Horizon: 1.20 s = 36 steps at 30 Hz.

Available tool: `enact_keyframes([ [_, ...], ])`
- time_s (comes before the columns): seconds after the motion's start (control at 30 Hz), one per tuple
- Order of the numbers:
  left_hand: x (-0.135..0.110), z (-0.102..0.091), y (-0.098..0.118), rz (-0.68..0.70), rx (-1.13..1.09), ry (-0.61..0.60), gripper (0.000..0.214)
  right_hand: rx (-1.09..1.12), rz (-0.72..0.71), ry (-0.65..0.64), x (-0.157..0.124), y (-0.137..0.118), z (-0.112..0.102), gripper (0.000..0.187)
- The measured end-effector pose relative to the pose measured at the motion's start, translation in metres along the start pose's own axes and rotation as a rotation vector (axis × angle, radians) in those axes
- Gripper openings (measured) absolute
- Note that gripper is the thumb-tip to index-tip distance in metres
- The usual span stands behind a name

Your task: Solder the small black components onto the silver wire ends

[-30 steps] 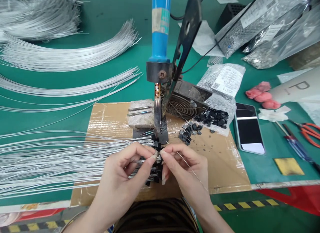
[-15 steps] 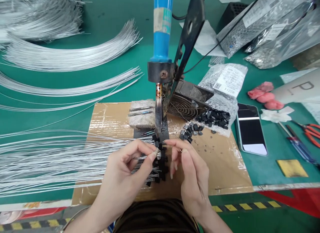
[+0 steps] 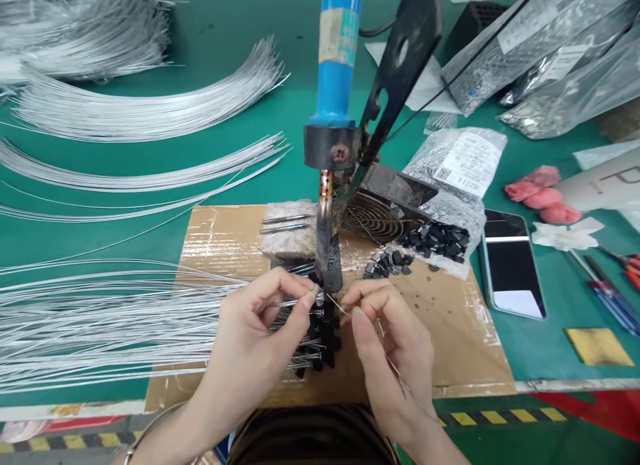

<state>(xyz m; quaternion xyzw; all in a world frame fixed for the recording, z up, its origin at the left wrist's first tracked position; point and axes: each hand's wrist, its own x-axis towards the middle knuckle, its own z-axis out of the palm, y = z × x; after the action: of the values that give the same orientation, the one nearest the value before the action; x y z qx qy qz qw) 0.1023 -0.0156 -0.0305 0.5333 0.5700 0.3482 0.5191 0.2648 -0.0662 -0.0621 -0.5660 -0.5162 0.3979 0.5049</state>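
My left hand is closed in a pinch on a small metal connector, just under the tip of a blue-handled soldering iron. The iron is fixed in a stand, pointing down. My right hand grips a thin solder wire between thumb and fingers. The wire's free end points at the connector, close to the iron tip. Below my left fingers, grey wires with black ends lie in a row on the cardboard. Whether the solder touches the tip I cannot tell.
Behind the iron stand is a fan. Loose black pieces lie beside an opened plastic bag. Further right are a phone, a yellow sponge and screwdrivers. Bundles of grey wire fill the left.
The solder wire now shows stretched from my right hand toward the connector. My right hand has shifted slightly right and down. My left hand keeps its pinch; the whole view has shifted a little.
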Motion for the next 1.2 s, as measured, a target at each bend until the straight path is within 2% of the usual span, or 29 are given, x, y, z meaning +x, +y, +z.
enact_keyframes([
  [0.17, 0.006, 0.000, 0.002, -0.004, -0.017, 0.013, 0.013, 0.100, 0.025, 0.019, 0.003, -0.005, 0.003, 0.019],
  [0.63, 0.010, 0.001, 0.004, -0.002, 0.002, 0.056, 0.011, 0.100, 0.081, 0.077, 0.011, -0.012, 0.008, 0.020],
  [1.2, 0.010, -0.001, 0.003, 0.005, -0.001, 0.060, 0.012, 0.109, 0.077, 0.094, 0.012, -0.014, 0.010, 0.020],
])
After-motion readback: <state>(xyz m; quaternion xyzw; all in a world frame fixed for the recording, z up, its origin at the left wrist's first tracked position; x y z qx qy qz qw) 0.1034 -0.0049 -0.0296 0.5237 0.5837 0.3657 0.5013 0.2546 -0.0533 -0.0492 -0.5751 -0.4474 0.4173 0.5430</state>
